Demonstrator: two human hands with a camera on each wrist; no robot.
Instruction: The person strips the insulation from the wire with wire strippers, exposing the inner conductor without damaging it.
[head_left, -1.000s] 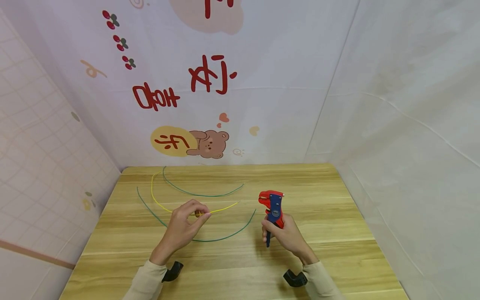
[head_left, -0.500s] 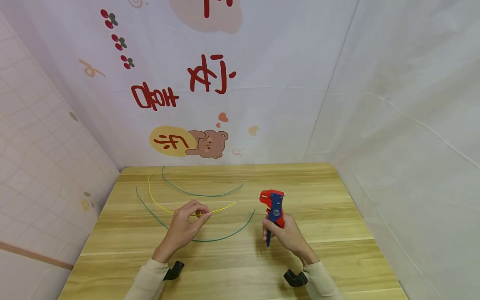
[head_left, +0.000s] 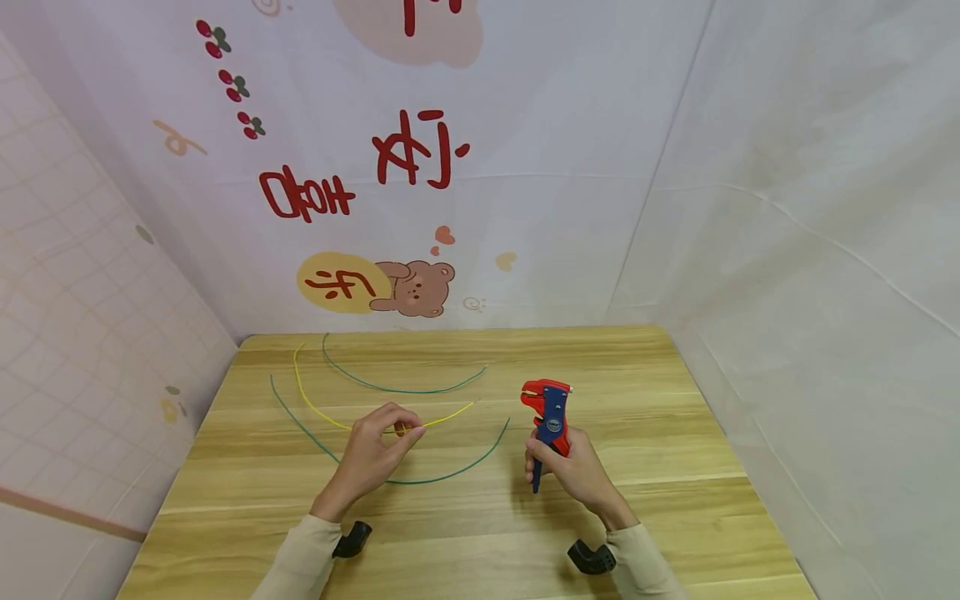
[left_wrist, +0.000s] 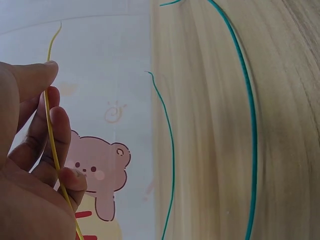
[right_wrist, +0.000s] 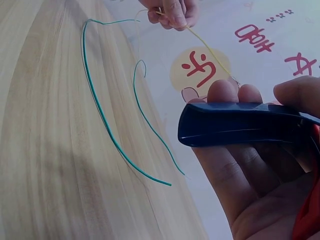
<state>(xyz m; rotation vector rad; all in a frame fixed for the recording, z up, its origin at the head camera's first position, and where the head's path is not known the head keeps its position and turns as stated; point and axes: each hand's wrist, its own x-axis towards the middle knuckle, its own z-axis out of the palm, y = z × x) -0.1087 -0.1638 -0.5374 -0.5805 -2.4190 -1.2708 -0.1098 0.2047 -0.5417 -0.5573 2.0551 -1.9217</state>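
Head view: left hand (head_left: 372, 450) pinches yellow wire (left_wrist: 51, 131), right hand (head_left: 572, 468) grips red-and-blue tool (head_left: 553, 408)

The left thumb and index finger close on the wire near one end; the other fingers curl loosely, with the strand running past the palm. That short end points toward the tool, well apart from it. Whether the wire's far stretch touches the table (head_left: 637, 500) is hard to tell.

The right fingers wrap the tool's dark blue handle, thumb along it, the red head turned toward the wall (head_left: 547, 167).

Two green strands curve on the tabletop: the near green wire (left_wrist: 253, 135) passes below the left hand, and the far green wire (left_wrist: 173, 150) lies near the back edge.
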